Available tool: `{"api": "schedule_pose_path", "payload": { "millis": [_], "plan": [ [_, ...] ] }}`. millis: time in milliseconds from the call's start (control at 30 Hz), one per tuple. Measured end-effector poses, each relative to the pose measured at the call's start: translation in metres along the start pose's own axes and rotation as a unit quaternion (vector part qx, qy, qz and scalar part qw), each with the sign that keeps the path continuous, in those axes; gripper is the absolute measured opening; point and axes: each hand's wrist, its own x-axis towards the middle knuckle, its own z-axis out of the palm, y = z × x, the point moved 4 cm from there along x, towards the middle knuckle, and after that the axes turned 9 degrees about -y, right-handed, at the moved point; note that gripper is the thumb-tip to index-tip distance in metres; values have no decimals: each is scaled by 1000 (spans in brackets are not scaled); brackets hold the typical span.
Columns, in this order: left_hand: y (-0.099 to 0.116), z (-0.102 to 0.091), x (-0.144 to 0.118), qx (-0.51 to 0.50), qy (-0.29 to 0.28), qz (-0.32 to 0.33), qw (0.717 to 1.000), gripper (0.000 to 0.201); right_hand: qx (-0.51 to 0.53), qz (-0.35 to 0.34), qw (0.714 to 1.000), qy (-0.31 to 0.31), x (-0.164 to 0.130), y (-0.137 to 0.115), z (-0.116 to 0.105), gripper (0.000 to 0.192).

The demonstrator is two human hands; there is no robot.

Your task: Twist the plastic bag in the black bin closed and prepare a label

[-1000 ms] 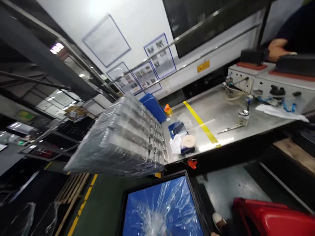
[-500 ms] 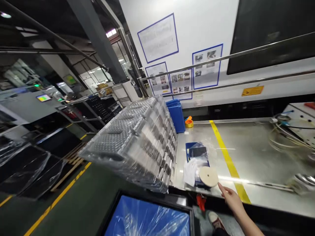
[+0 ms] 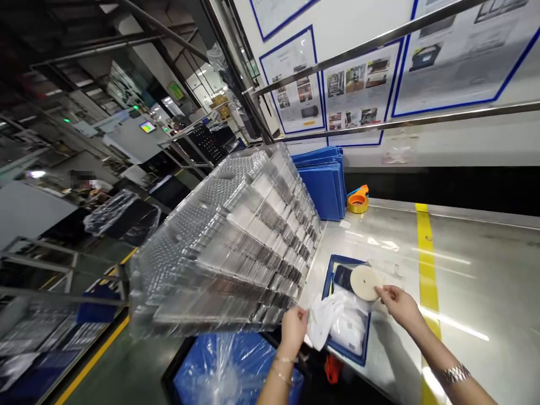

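Note:
My right hand (image 3: 399, 306) pinches the edge of a round cream disc (image 3: 364, 282) with a small centre hole, possibly a felt polishing wheel. The disc is tilted above a shallow blue tray (image 3: 366, 337) on the metal bench. In the tray lie a dark flat item (image 3: 342, 275) and a white cloth or glove bundle (image 3: 324, 318), which spills over the left rim. My left hand (image 3: 294, 331) is closed right beside the bundle's left edge; whether its fingers grip the cloth I cannot make out.
A tall stack of clear plastic trays (image 3: 253, 242) leans at the left, with blue folders (image 3: 323, 188) behind. An orange tape dispenser (image 3: 358, 199) stands on the bench (image 3: 476, 270). A plastic-covered blue crate (image 3: 228, 371) is below; metal rails (image 3: 363, 63) cross in front.
My left hand has come into view beside the white bundle. My right hand now holds the cream disc, shifted towards the tray's upper right. The view has moved closer to the bench.

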Motion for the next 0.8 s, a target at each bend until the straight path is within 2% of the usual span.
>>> {"api": "schedule_pose_path", "payload": {
  "millis": [100,167,200,267,300,367,433,467,600,667,733,800],
  "plan": [
    [33,-20,8,49,43,28,997,25,-54,24,998,-15,-10,0,-3,41],
    [49,-26,16,73,40,45,996,23,-82,-1,995,-55,-33,-3,9,37],
    [54,-26,20,86,25,46,995,25,-95,-26,991,-87,-45,-6,19,34],
    [55,-20,26,116,-26,33,992,43,-127,-82,977,-151,-69,-14,41,30],
    [54,-15,27,132,-55,21,990,45,-148,-104,968,-175,-78,-18,52,28],
    [52,-10,25,156,-88,4,984,25,-194,-139,949,-205,-89,-27,71,24],
    [61,-10,24,164,-74,12,984,7,-239,-170,929,-227,-90,-37,88,22],
    [70,-13,23,160,-57,28,985,6,-260,-183,918,-237,-88,-42,96,22],
    [121,-29,25,117,8,135,984,30,-340,-187,881,-270,-73,-55,124,23],
    [136,-34,24,92,29,174,980,45,-368,-171,869,-283,-65,-56,133,26],
    [137,-36,18,67,44,189,979,51,-382,-157,860,-299,-58,-55,139,26],
    [122,-34,9,41,53,186,980,48,-384,-146,855,-316,-51,-52,142,25]
  ]
}}
